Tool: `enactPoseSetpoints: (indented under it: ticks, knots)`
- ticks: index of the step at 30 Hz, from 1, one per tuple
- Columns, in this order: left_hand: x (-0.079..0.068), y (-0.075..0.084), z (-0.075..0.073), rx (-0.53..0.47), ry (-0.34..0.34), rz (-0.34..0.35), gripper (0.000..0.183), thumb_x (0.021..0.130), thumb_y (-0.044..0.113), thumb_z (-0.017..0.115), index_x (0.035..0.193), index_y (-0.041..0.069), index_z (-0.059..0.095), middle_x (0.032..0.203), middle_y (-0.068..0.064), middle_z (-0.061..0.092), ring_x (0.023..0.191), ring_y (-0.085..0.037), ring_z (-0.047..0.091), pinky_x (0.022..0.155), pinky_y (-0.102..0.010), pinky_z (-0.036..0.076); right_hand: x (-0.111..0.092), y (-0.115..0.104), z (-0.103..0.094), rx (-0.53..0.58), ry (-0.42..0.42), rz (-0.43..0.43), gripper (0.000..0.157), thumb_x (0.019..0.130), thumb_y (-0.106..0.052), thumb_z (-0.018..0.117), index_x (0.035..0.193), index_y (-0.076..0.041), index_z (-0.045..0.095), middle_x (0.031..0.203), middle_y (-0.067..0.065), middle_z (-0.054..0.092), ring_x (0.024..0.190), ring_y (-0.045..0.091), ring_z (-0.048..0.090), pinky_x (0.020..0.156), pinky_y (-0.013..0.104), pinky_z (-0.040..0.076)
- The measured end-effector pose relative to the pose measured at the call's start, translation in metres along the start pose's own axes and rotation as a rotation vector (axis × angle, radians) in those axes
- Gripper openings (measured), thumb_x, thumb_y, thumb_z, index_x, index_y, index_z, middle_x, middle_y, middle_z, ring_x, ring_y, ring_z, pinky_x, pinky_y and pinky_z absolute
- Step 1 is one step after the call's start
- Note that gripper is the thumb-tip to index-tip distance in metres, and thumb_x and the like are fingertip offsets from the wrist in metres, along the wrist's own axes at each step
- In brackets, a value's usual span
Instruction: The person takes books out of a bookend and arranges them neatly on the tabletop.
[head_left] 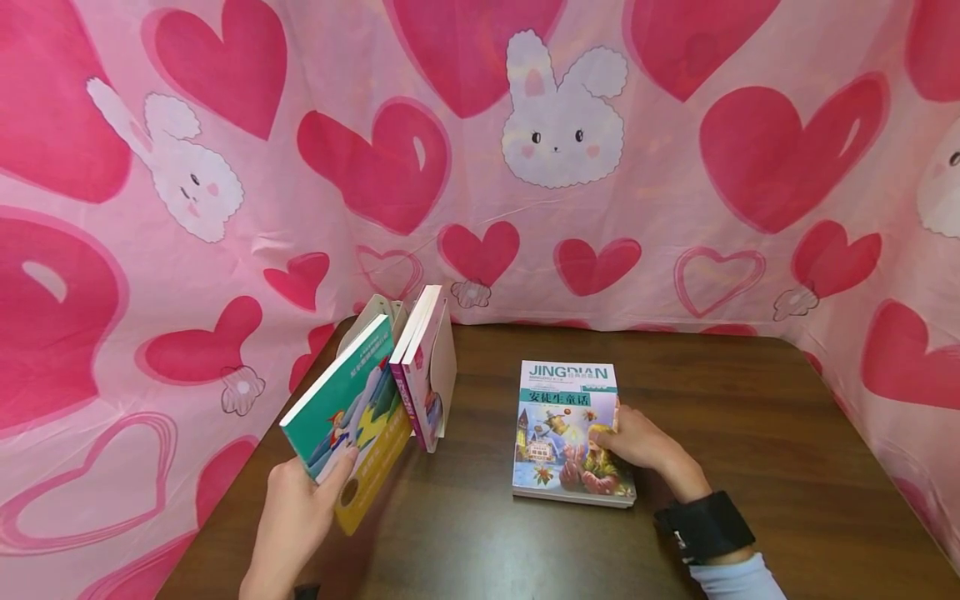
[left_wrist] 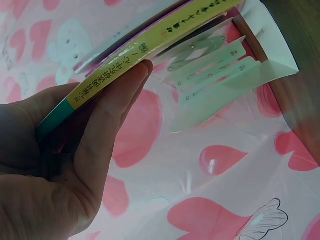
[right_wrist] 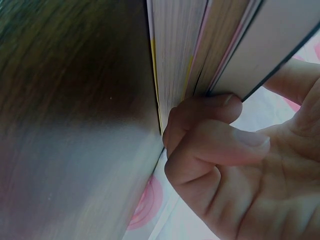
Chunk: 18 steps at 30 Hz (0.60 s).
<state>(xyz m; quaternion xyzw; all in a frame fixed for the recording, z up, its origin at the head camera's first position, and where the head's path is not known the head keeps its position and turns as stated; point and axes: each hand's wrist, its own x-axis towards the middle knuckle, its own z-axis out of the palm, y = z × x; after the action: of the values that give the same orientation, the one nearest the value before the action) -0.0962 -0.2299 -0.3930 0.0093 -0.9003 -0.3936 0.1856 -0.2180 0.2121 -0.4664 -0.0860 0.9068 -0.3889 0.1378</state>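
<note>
My left hand (head_left: 296, 508) holds a green and yellow paperback book (head_left: 360, 400), thumb on its cover and fingers behind. The book is tilted, its far edge overlapping the white extendable book rack (left_wrist: 215, 75). Two slim books, one with a purple spine (head_left: 408, 408), stand in the rack beside it. To the right lies a small stack of books, topped by a storybook (head_left: 562, 433) with JINGDIAN on its cover. My right hand (head_left: 641, 442) grips that storybook's right edge, thumb on the cover. Curled fingers (right_wrist: 200, 145) touch the page edges (right_wrist: 175, 55) of the stack in the right wrist view.
Both books and rack are on a dark brown wooden table (head_left: 712, 400). A pink cloth with hearts and white rabbits (head_left: 562, 125) hangs close behind the table and along both sides. The rack stands near the table's left edge. A black band (head_left: 705, 527) circles the right wrist.
</note>
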Motion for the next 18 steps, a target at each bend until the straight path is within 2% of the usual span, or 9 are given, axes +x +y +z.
enactPoseSetpoints:
  ticks: [8, 18]
  knots:
    - [-0.008, 0.0, -0.007, 0.025, -0.01, -0.034, 0.039, 0.1, 0.02, 0.075, 0.132, -0.002, 0.068, 0.117, -0.024, 0.074, 0.101, -0.041, 0.075, 0.08, -0.053, 0.062, 0.0, 0.001, 0.001, 0.002, 0.001, 0.017, 0.05, 0.098, -0.02, 0.074, 0.132, 0.012, 0.055, 0.101, 0.011, 0.067, 0.088, 0.025, 0.06, 0.081, 0.042, 0.051]
    - [-0.012, 0.002, -0.018, 0.037, -0.006, -0.041, 0.042, 0.1, 0.025, 0.076, 0.132, -0.001, 0.067, 0.116, -0.022, 0.075, 0.098, -0.039, 0.075, 0.079, -0.052, 0.062, -0.001, -0.001, 0.0, -0.006, 0.002, 0.008, 0.049, 0.1, -0.021, 0.073, 0.13, 0.013, 0.056, 0.097, 0.009, 0.067, 0.085, 0.024, 0.06, 0.076, 0.04, 0.049]
